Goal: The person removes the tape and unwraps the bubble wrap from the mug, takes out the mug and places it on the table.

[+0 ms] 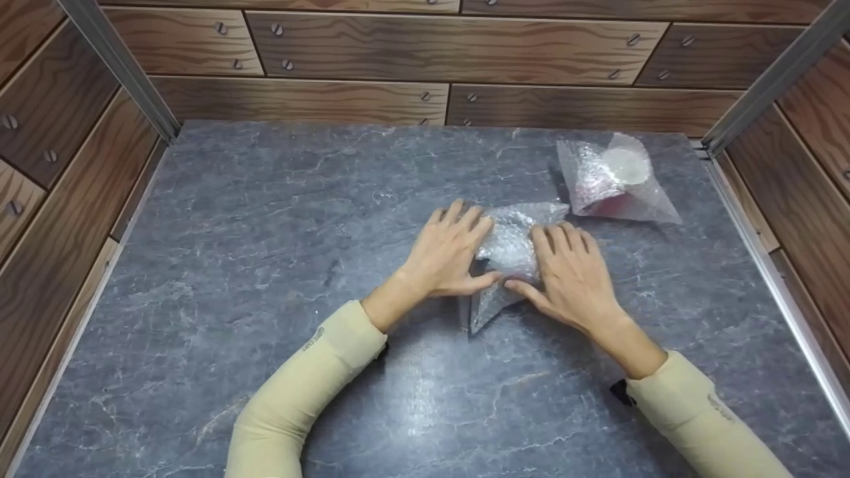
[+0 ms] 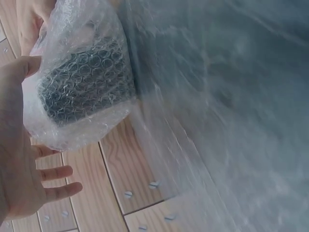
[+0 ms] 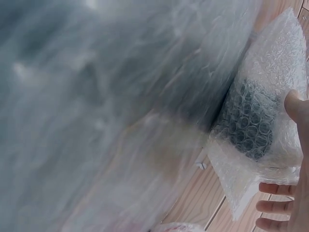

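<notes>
A bubble-wrapped package (image 1: 511,245) stands on the table between both hands, a wrap corner pointing toward the front. Through the clear bubbles a dark, blocky thing (image 2: 89,79) shows in the left wrist view. On the package's left side is my left hand (image 1: 448,255), thumb at the wrap and the other fingers spread fairly straight. My right hand (image 1: 574,272) flanks the right side, its thumb (image 3: 292,104) against the wrap and its fingers extended past it. What the wrapped thing is stays blurred by the bubbles.
Behind and right of the hands lies a second bubble-wrapped bundle (image 1: 597,182), with a pale round end and something pinkish inside. The grey marbled table (image 1: 265,219) is bordered by wood-patterned panels (image 1: 458,50) and metal rails (image 1: 783,299).
</notes>
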### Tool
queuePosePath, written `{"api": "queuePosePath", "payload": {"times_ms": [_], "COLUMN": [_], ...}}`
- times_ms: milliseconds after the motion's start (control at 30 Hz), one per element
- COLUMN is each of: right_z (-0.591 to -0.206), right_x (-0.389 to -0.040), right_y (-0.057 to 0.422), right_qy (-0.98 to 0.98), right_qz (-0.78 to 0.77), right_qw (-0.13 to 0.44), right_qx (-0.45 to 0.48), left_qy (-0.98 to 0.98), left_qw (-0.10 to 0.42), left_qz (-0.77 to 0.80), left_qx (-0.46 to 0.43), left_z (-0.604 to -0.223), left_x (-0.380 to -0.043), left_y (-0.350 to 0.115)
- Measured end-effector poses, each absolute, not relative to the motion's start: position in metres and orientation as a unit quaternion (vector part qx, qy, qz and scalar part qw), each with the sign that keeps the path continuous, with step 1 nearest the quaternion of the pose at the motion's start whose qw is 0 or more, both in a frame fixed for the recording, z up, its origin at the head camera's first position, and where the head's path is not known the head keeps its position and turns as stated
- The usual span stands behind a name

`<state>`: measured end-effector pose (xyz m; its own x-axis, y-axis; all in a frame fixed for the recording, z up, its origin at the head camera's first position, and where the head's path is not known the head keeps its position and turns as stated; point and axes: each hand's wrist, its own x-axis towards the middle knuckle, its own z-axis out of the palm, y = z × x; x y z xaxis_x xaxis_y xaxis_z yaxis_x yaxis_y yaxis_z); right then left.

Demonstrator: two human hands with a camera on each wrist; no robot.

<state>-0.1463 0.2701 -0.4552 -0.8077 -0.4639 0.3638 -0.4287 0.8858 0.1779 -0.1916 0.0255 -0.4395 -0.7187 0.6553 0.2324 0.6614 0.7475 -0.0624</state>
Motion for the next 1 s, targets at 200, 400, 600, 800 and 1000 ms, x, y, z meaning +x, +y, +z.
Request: {"api": "queuePosePath", "payload": {"times_ms": [200, 400, 600, 800, 1000], "right_z": [-0.454, -0.452, -0.452, -0.452, -0.451], "right_x": [-0.147, -0.15, -0.154, -0.158, -0.158], "right_y": [0.259, 0.247, 0.235, 0.223, 0.214], "right_qy": [-0.951, -0.949, -0.948, -0.945, -0.943], "right_qz": [-0.048, -0.055, -0.059, -0.068, -0.081], "right_qw": [0.198, 0.196, 0.194, 0.192, 0.192], "right_qx": [0.232, 0.24, 0.244, 0.255, 0.26], "left_qy": [-0.928, -0.93, -0.932, -0.933, -0.934], "left_qw": [0.113, 0.116, 0.112, 0.117, 0.12], "left_qz": [-0.006, -0.004, -0.004, -0.003, 0.0], "left_qx": [-0.354, -0.349, -0.346, -0.339, -0.337], "left_z": [-0.438, -0.438, -0.436, -0.435, -0.434], "left_x": [-0.192, -0.193, -0.193, -0.191, -0.188], "left_y": [0.016, 0.003, -0.01, -0.022, -0.032]}}
